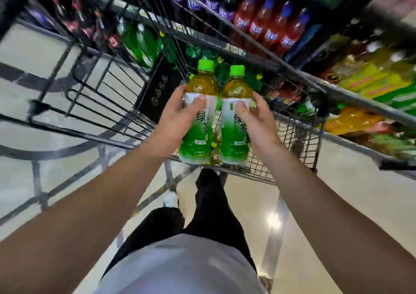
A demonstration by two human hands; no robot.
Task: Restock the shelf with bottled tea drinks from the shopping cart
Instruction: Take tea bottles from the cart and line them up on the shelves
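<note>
Green-capped tea times two: your left hand [173, 122] grips one bottle [199, 113], your right hand [258, 122] grips another [235, 118], upright, side by side over the cart [292, 136], shelf [281, 59] at 1 o'clock.

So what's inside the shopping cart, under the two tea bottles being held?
Inside the shopping cart, between the left bottle and the right bottle, a few more amber bottles show. Both bottles and both hands hide the rest, so no count is possible.
</note>
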